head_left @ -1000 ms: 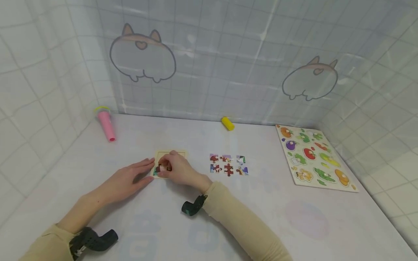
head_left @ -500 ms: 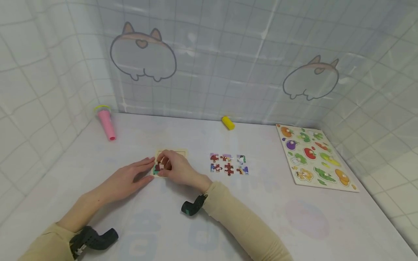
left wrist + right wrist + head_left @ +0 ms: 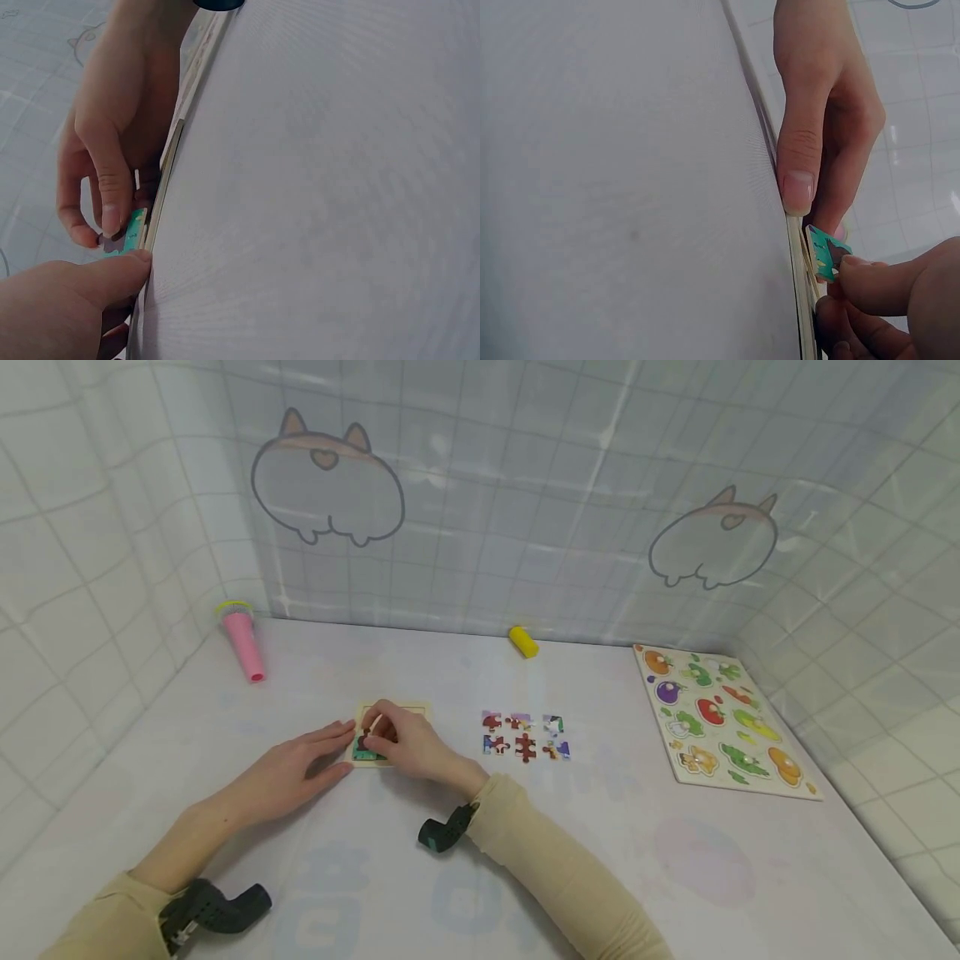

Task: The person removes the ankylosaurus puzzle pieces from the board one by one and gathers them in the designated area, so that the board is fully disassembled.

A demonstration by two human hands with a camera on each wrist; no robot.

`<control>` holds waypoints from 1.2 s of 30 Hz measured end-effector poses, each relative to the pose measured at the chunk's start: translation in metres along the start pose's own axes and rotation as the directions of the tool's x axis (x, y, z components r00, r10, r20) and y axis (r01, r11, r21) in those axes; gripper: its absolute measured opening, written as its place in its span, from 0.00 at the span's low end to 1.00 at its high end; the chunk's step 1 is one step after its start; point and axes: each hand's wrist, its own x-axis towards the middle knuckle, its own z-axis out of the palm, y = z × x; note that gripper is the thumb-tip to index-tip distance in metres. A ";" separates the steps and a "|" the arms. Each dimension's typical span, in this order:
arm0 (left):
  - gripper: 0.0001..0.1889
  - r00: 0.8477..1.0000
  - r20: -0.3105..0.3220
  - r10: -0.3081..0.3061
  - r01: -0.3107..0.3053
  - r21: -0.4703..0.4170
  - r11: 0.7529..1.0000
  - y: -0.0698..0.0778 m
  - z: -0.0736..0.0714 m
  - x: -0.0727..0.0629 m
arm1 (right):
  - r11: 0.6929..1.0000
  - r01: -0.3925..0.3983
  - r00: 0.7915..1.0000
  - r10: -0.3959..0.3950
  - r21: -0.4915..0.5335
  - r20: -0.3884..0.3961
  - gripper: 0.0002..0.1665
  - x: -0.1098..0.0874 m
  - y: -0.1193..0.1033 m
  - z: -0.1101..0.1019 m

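A small square wooden puzzle tray (image 3: 422, 707) lies on the table between both hands. My left hand (image 3: 281, 777) rests at its left side with fairly straight fingers, the thumb and fingertips touching the edge. Over the tray's lower left part, my right hand (image 3: 414, 745) pinches a teal and brown jigsaw piece (image 3: 826, 251) between thumb and fingers. In the right wrist view that piece stands tilted against the tray's rim area. Much of the tray's inside is hidden by the right hand. Right of it lie several loose jigsaw pieces (image 3: 526, 747) in two rows.
A wooden vegetable peg board (image 3: 723, 727) lies at the right. Near the back wall are a yellow cylinder (image 3: 523, 642) and, at the left corner, a pink cone-shaped handle (image 3: 244, 647) with a yellow ring. Tiled-pattern sheets border the table on three sides.
My right hand has shifted slightly left over the tray, and the piece at its fingertips has changed tilt, showing more teal. The left hand and the loose pieces stay in place.
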 end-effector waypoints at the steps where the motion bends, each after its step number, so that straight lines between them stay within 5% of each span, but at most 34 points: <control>1: 0.30 1.000 0.001 -0.001 0.001 0.001 1.000 0.000 0.000 0.000 | 1.000 -0.002 1.000 0.002 0.004 0.000 0.08 0.000 0.000 0.000; 16: 0.30 0.999 0.031 -0.024 0.024 -0.008 1.000 0.002 0.001 0.000 | 0.992 -0.062 0.998 0.064 0.109 -0.015 0.09 -0.013 0.001 -0.023; 25: 0.31 0.998 0.048 -0.035 0.035 0.014 0.999 0.004 -0.002 0.002 | 0.995 -0.054 0.996 0.059 0.084 -0.063 0.09 -0.055 0.012 -0.070; 36: 0.31 0.999 0.028 -0.021 0.021 0.013 1.000 0.004 -0.004 -0.001 | 0.983 -0.176 0.965 0.181 0.046 -0.188 0.10 -0.116 0.040 -0.118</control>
